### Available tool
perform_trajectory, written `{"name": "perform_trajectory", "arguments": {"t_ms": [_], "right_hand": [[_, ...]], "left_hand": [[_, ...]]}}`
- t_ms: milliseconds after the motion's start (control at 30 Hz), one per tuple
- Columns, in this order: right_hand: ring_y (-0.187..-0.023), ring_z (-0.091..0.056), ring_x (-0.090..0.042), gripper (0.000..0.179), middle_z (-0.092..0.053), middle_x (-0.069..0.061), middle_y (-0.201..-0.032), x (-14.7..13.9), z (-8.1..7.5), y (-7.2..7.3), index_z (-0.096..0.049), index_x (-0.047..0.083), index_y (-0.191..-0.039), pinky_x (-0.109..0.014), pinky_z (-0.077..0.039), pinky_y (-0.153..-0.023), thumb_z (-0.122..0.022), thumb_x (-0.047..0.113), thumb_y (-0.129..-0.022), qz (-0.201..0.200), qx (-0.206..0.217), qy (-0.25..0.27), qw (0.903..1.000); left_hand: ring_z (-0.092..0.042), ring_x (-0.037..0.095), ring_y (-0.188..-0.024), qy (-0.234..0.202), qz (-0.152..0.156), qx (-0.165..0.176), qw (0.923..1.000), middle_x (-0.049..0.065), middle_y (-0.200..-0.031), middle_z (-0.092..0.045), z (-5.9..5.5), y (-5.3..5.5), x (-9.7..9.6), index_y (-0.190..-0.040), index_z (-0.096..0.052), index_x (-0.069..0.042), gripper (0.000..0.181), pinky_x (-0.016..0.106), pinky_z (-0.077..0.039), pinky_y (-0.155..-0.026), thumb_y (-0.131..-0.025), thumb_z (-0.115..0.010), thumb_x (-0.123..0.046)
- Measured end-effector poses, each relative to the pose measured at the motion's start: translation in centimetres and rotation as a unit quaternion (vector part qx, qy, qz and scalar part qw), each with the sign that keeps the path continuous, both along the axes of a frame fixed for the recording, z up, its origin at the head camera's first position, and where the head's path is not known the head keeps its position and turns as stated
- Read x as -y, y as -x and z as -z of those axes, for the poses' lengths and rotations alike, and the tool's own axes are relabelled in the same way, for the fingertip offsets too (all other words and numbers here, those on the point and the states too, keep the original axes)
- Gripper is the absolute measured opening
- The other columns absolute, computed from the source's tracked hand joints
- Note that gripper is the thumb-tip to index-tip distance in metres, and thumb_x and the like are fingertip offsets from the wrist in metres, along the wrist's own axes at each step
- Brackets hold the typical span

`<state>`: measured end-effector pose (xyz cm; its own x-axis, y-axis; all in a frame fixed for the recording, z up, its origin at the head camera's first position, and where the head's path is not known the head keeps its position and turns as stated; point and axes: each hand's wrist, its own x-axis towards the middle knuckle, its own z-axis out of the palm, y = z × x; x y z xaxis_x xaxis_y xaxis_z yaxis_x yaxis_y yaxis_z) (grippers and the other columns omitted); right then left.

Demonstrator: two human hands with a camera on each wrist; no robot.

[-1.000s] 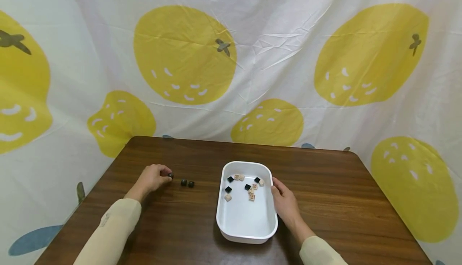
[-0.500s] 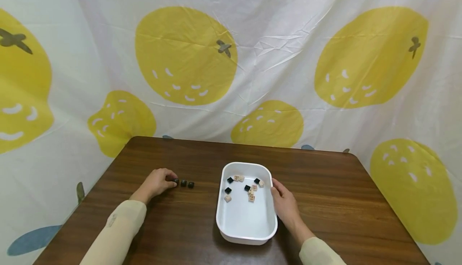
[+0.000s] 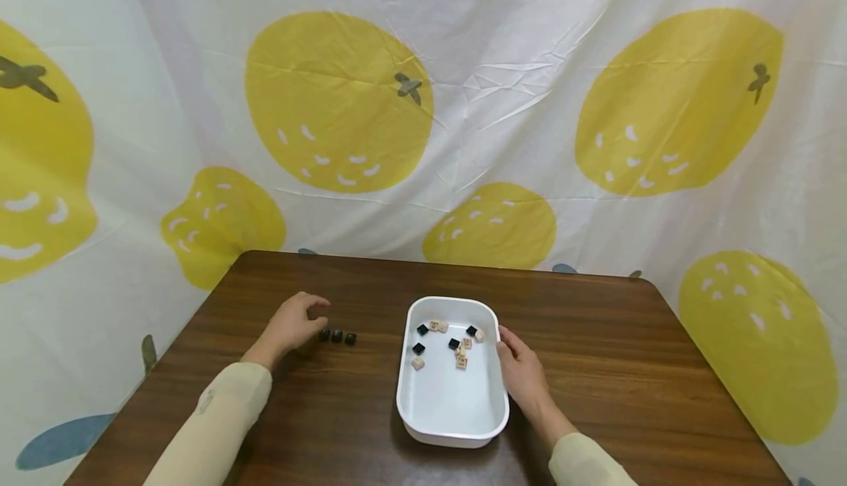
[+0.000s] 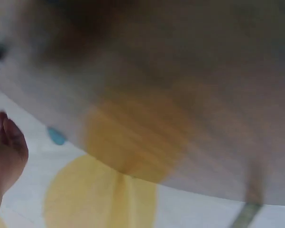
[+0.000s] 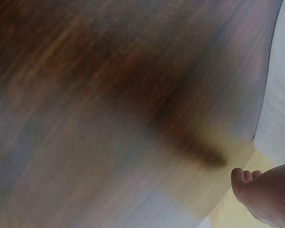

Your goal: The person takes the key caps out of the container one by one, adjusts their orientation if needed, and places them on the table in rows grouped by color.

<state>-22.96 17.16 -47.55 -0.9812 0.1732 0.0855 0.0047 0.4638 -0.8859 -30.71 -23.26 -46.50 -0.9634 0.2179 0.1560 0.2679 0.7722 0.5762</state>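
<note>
Three small black cubes [image 3: 337, 336] stand in a short row on the wooden table, left of a white tray [image 3: 453, 405]. My left hand [image 3: 288, 326] is at the left end of this row, thumb and fingers spread apart. Its thumb is close to the leftmost cube [image 3: 324, 334] and partly covers it; whether they touch I cannot tell. My right hand [image 3: 526, 377] holds the tray by its right side, near the rim. Inside the tray lie several black pieces [image 3: 419, 348] and several beige square tiles [image 3: 461, 362], some with brown markings.
The brown wooden table [image 3: 615, 383] reaches back to a white cloth [image 3: 496, 140] printed with large yellow lemons, hanging behind it and at both sides.
My left hand has brought a black cube rightward to the end of the row, then let go of it, spreading its fingers. My right hand and the tray have stayed put.
</note>
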Motion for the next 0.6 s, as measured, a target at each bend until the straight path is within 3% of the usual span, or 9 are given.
{"name": "perform_trajectory", "arguments": {"t_ms": [133, 267, 433, 600], "right_hand": [[-0.122, -0.055, -0.037, 0.041, -0.056, -0.021, -0.137, 0.0, 0.1, 0.0, -0.053, 0.002, -0.142, -0.051, -0.042, -0.101, -0.048, 0.016, -0.104, -0.001, -0.001, 0.003, 1.0000], [-0.121, -0.055, -0.037, 0.041, -0.056, -0.021, -0.137, 0.0, 0.1, -0.1, -0.052, 0.002, -0.142, -0.051, -0.043, -0.100, -0.048, 0.016, -0.104, -0.001, 0.002, 0.007, 1.0000], [-0.120, -0.056, -0.037, 0.041, -0.057, -0.021, -0.136, 0.1, 0.1, -0.1, -0.053, 0.003, -0.142, -0.051, -0.044, -0.100, -0.049, 0.018, -0.104, 0.003, -0.001, 0.005, 1.0000], [-0.119, -0.056, -0.036, 0.040, -0.058, -0.021, -0.135, 0.1, 0.1, 0.0, -0.054, 0.003, -0.141, -0.050, -0.043, -0.100, -0.049, 0.018, -0.104, 0.005, -0.008, 0.004, 0.9999]], "left_hand": [[-0.039, 0.046, -0.130, -0.049, 0.010, -0.033, 0.9982, 0.025, -0.139, -0.047, -1.5, 0.2, -3.1, -0.128, -0.063, -0.002, 0.039, 0.062, -0.034, -0.104, -0.097, -0.065, -0.024], [-0.035, 0.047, -0.135, -0.080, 0.038, -0.036, 0.9954, 0.026, -0.143, -0.043, -2.1, 0.4, -7.2, -0.123, -0.067, -0.004, 0.036, 0.062, -0.030, -0.108, -0.094, -0.069, -0.025], [-0.032, 0.046, -0.138, -0.063, 0.056, 0.000, 0.9965, 0.024, -0.148, -0.040, -1.6, 0.1, -11.4, -0.117, -0.072, -0.010, 0.030, 0.062, -0.028, -0.109, -0.092, -0.071, -0.028], [-0.028, 0.045, -0.141, -0.038, 0.062, 0.052, 0.9960, 0.022, -0.153, -0.035, -0.8, -0.4, -13.7, -0.116, -0.073, -0.014, 0.030, 0.063, -0.026, -0.110, -0.090, -0.073, -0.029]]}}
